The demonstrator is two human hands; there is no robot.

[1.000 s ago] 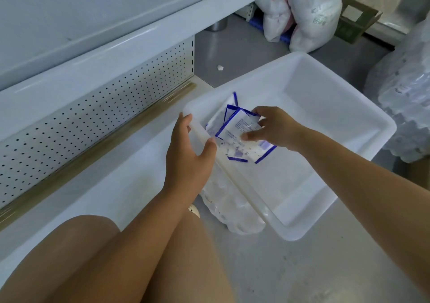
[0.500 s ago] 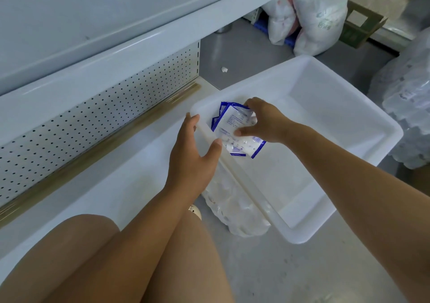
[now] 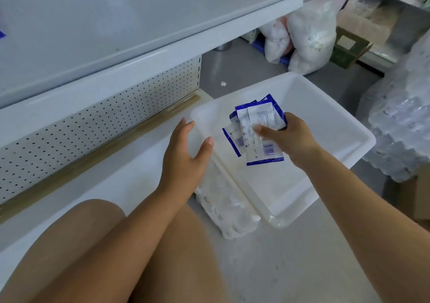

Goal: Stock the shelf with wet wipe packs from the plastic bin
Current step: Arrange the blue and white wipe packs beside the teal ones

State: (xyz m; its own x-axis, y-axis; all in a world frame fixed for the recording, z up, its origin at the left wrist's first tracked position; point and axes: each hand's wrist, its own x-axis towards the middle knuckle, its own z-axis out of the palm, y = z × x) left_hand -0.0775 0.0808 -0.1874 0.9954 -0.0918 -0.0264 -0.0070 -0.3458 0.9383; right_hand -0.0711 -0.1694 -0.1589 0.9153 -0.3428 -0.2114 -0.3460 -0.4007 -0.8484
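My bare legs [image 3: 104, 256] fill the foreground before the white metal bottom shelf [image 3: 97, 186]. My left hand [image 3: 183, 158] hovers at the near corner of the white rectangular plastic bin [image 3: 330, 111], fingers loose and spread, gripping nothing; whether it touches the rim I cannot tell. My right hand [image 3: 293, 139] pinches a fanned bunch of white, blue-edged wet wipe packs [image 3: 258, 128] above the bin's floor, thumb across their face. The bin's near side lies over a clear-wrapped bundle of white goods [image 3: 223, 212]. Beyond are a perforated back panel [image 3: 93, 125], an upper shelf [image 3: 139, 23], white sacks [image 3: 309, 37] and a cardboard box [image 3: 349, 51].
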